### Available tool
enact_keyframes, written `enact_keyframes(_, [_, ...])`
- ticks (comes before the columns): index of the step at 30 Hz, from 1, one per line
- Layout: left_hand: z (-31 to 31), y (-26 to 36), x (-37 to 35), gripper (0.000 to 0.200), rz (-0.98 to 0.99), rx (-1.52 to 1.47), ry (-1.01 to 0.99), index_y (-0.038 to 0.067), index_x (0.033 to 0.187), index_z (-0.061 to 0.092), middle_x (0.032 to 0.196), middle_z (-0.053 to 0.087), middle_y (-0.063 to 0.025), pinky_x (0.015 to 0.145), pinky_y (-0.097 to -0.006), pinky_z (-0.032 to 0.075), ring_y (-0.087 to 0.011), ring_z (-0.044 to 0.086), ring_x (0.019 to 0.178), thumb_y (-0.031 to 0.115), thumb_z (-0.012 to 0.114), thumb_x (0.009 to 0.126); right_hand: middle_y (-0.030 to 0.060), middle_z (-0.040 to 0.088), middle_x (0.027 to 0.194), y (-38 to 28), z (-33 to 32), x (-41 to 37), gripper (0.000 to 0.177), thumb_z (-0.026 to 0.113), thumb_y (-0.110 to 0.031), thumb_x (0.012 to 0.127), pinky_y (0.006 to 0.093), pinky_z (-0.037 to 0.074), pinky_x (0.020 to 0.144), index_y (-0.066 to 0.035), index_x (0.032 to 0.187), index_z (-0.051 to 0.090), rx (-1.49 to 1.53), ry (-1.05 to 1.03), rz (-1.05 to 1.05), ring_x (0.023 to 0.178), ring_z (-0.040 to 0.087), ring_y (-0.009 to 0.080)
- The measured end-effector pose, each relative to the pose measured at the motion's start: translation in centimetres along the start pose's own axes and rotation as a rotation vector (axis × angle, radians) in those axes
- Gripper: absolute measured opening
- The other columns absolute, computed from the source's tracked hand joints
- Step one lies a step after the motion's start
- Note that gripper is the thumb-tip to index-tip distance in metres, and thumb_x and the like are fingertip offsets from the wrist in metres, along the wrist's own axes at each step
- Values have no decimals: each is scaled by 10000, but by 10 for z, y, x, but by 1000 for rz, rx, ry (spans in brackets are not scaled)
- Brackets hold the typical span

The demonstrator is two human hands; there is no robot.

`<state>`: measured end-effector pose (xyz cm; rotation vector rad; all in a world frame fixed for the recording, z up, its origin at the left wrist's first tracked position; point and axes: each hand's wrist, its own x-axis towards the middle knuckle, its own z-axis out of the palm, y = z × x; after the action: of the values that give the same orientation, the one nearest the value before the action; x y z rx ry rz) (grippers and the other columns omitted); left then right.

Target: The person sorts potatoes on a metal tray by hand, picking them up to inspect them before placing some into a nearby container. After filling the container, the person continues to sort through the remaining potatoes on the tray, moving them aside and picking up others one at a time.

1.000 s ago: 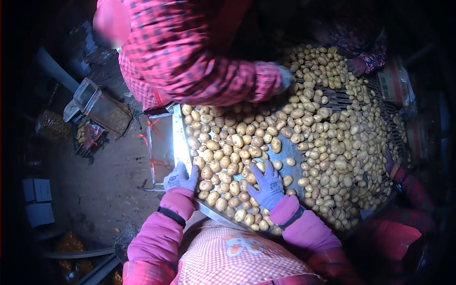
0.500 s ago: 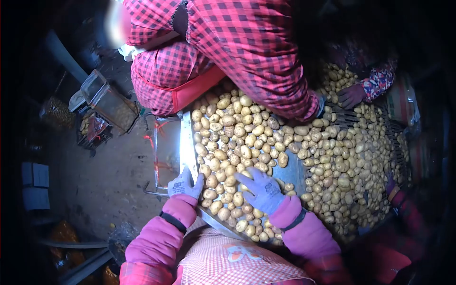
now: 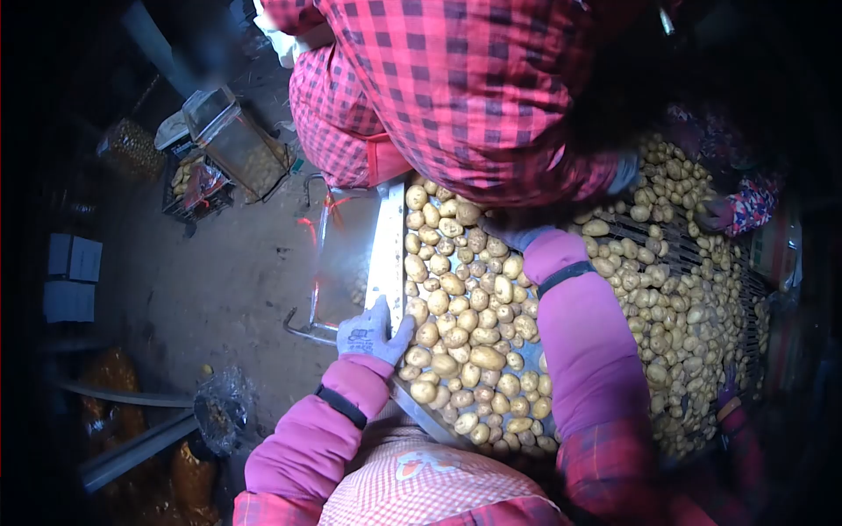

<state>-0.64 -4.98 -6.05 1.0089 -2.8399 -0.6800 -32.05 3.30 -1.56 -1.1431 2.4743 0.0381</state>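
My left hand (image 3: 373,335), in a grey-lavender glove, rests on the bright metal rim (image 3: 386,254) of the sorting table. Its thumb stands apart from the fingers, and nothing is in it. My right hand (image 3: 519,235), gloved alike, reaches far forward over the potatoes (image 3: 469,302), close to a co-worker's checked sleeve. Its fingers are stretched out toward the left, partly in shadow and blurred; no potato shows in them. Loose yellow potatoes of mixed sizes cover the table between my arms.
A co-worker in red-black checks (image 3: 465,96) leans over the far side, a gloved hand (image 3: 624,173) near slatted grating (image 3: 645,235). Another person's hand (image 3: 717,215) is at the right. A wire frame (image 3: 320,263), crates (image 3: 197,184) and white boxes (image 3: 72,263) stand left.
My right hand has moved forward from the near potatoes to beside the co-worker's sleeve. My left hand stays at the rim. The view has shifted, and more potatoes cover the bluish table surface.
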Motion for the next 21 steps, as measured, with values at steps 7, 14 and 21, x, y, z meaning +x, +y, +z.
enact_keyframes(7, [-5,5,2,595,10,-32,-2,23,1149,570,807,672,-149,683,-452,490,-322,651,721,516,580,817,172,394,1414,30,49,-42,542,577,-488,845,509,349,1037,-257,1328,497,-269,451,-246,1297,386,357])
enact_keyframes(14, [-11,8,2,580,-29,-43,-37,43,1140,577,819,677,-147,714,-453,486,-323,654,743,526,567,820,80,620,954,4,28,-108,323,575,-441,843,473,450,848,-157,960,674,-39,265,-473,942,600,262])
enact_keyframes(21, [-15,9,3,659,-31,4,-64,-10,1213,575,854,685,-161,717,-418,521,-314,669,767,504,625,805,155,664,963,-75,60,-45,389,594,-426,845,469,485,792,-86,1033,616,127,187,-70,919,631,347])
